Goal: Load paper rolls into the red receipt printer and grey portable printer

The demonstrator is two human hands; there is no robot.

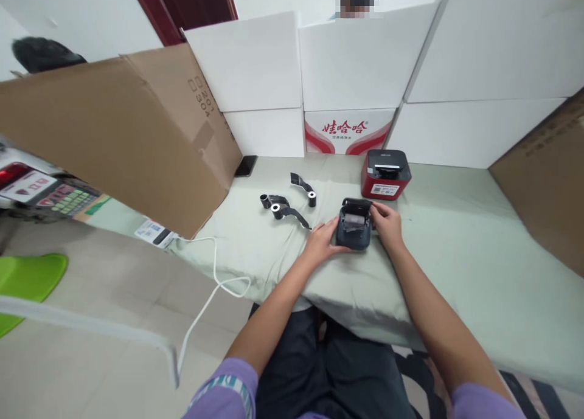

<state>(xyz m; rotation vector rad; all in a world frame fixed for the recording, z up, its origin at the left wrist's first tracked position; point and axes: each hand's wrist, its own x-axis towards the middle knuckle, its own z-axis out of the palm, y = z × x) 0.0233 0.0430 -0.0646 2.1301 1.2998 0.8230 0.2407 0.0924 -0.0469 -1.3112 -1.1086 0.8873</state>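
A small dark portable thermal printer (353, 236) sits on the cloth-covered table with its lid (358, 204) raised. In its open compartment lies a greyish roll (354, 220). My left hand (323, 239) grips the printer's left side, thumb along the front edge. At the right end of the lid, the fingers of my right hand (385, 221) are closed on the edge; the exact contact is partly hidden. To the left lie several small rolls with loose dark strips, among them one roll (276, 211) close to my left hand and another (312, 198) farther back.
Behind the printer stands a red and black boxy device (386, 174). White panels (351, 60) and a printed carton (349, 131) line the back; a cardboard sheet (137, 121) leans at left beside a phone (246, 165). A white cable (216, 273) hangs over the front edge. Two people are partly visible beyond.
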